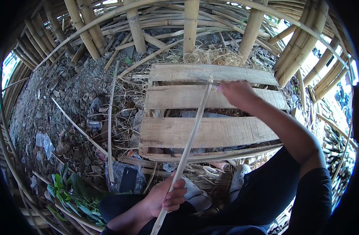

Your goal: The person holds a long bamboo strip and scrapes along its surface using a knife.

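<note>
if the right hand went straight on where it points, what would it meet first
Probably the upper end of the long pale bamboo strip, just ahead of the right hand; depth is hard to judge.

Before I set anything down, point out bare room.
The near broad plank is bare on both sides of the bamboo strip, behind the narrow front board. Crowded: the middle plank, under the right hand; leftward, rubble-strewn ground with split strips.
</note>
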{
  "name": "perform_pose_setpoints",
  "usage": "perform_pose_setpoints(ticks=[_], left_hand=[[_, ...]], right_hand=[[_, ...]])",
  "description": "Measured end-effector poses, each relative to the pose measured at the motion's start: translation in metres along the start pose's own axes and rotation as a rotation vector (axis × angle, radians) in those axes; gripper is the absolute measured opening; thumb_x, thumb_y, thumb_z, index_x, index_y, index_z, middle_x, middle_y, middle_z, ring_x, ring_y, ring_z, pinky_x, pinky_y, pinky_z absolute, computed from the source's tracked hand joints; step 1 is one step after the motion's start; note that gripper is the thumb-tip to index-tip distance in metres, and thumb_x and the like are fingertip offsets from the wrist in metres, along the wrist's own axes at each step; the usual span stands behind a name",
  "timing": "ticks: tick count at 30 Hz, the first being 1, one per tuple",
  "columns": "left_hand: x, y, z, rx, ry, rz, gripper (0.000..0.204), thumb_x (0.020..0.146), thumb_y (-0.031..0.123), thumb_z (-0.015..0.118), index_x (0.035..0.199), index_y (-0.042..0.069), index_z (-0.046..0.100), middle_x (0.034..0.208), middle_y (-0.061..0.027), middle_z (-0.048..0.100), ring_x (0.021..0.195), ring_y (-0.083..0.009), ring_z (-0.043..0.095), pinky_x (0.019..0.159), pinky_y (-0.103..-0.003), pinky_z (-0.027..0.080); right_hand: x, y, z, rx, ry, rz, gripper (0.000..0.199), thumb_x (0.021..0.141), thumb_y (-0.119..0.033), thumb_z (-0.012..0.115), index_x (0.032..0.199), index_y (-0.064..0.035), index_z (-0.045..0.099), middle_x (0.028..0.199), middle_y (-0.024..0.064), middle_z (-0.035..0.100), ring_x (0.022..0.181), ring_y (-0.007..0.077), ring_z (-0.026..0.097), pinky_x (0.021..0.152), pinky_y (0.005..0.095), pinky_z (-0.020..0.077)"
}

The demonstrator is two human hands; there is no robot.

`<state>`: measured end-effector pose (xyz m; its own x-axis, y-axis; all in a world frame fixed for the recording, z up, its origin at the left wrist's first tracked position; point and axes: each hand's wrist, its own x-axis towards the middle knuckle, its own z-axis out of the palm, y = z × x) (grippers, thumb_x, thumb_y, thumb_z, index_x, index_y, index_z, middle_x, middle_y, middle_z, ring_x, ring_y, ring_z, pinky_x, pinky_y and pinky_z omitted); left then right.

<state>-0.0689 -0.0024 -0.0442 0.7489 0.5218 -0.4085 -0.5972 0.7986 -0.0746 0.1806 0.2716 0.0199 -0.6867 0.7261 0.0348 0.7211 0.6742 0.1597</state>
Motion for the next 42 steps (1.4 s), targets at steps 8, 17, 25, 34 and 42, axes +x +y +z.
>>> perform_pose_setpoints(ticks=[8,17,25,34,42], left_hand=[[-0.002,-0.001,-0.004,-0.092,-0.052,-0.02,0.044,0.105,0.044,0.023,0.079,0.014,0.043,0.052,0.0035,0.036,0.037,-0.0078,0.033,0.032,-0.022,0.029],[-0.003,0.0,-0.001,-0.059,-0.027,-0.004,0.044,0.105,0.042,0.023,0.078,0.014,0.044,0.052,0.0031,0.038,0.036,-0.0081,0.034,0.031,-0.022,0.029],[-0.003,0.0,0.003,-0.013,0.008,0.018,0.045,0.105,0.044,0.022,0.078,0.014,0.043,0.052,0.004,0.036,0.036,-0.0073,0.032,0.031,-0.021,0.028],[-0.005,0.0,-0.004,-0.045,-0.059,-0.003,0.044,0.103,0.048,0.025,0.08,0.015,0.042,0.054,0.005,0.034,0.038,-0.0069,0.031,0.032,-0.021,0.027],[-0.005,0.0,-0.002,-0.085,-0.05,-0.026,0.044,0.104,0.046,0.025,0.079,0.015,0.042,0.053,0.0046,0.034,0.038,-0.0076,0.031,0.033,-0.022,0.026]], right_hand=[[-0.003,-0.012,0.004,-0.032,-0.051,-0.006,0.023,0.098,-0.025,0.048,0.102,-0.0042,0.057,0.069,0.0139,0.064,0.068,0.0308,0.067,0.063,0.0441,0.0548],[-0.004,0.002,0.011,-0.166,0.015,-0.083,0.021,0.098,-0.023,0.049,0.103,-0.0034,0.054,0.069,0.0124,0.064,0.065,0.0274,0.066,0.06,0.0444,0.054],[0.002,0.004,0.008,-0.153,-0.008,-0.011,0.018,0.097,-0.02,0.049,0.099,-0.0043,0.058,0.07,0.011,0.064,0.068,0.0241,0.068,0.063,0.0416,0.0556],[-0.004,-0.007,0.004,0.043,-0.042,-0.075,0.025,0.1,-0.022,0.047,0.098,0.0017,0.054,0.073,0.0135,0.064,0.066,0.0289,0.067,0.061,0.0419,0.055],[0.002,-0.024,0.015,-0.018,0.033,-0.092,0.018,0.097,-0.02,0.048,0.099,-0.003,0.055,0.064,0.0104,0.062,0.056,0.0285,0.064,0.053,0.0438,0.0529]])
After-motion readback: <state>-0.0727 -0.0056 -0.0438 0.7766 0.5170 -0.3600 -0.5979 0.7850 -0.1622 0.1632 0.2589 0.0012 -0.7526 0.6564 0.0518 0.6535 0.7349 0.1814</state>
